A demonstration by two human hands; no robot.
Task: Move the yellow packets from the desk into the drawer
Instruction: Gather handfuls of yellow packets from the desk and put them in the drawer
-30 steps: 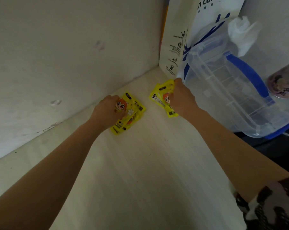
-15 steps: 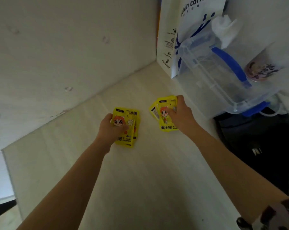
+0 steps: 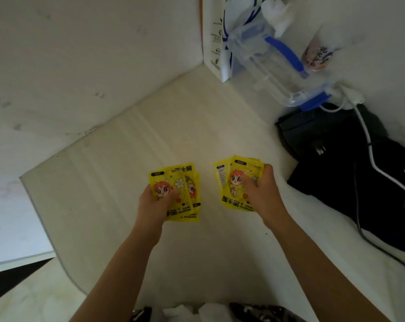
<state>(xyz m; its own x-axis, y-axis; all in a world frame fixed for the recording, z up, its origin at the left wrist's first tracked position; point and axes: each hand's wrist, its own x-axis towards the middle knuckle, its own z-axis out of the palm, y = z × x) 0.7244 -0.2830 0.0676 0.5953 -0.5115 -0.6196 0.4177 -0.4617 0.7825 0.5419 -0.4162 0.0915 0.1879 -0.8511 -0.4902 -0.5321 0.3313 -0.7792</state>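
Note:
My left hand grips a small stack of yellow hand-warmer packets with a cartoon figure printed on them. My right hand grips a second stack of the same yellow packets, thumb across the front. Both stacks are held above the pale desk, side by side and a little apart. No drawer is visible.
A white paper bag and a clear plastic box with blue handles stand in the back corner. A black bag with a white cable lies at the right. The desk's left edge drops to the floor.
Both hands have lifted their packets off the desk near the back corner and drawn them toward me. The view has tilted down and back.

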